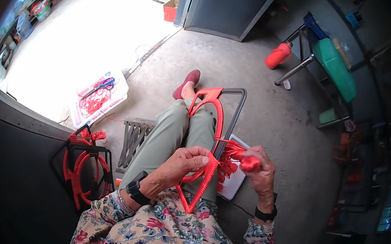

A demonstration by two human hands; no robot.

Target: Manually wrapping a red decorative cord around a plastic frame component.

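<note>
Across my lap lies a red-wrapped frame [219, 117], curved at its far part and pointed at the near end. It is joined to a dark metal frame [240, 105]. My left hand [179, 165] is closed, pinching the wrapped red edge between thumb and fingers. To the right of it, my right hand [264, 173] is wrapped round a bundle of shiny red cord [250, 164]. Strands run from the bundle to the frame's right side. Below that hand, a white tray [234, 186] with red material in it is partly hidden.
At left, similar red and black frames [87, 172] lean beside a dark panel. A white tray [122, 94] of red cord holds blue-handled scissors [107, 83]. A slatted grey stool [132, 139] stands by my leg. Far right are a red flask [278, 55] and a metal-legged table [299, 68].
</note>
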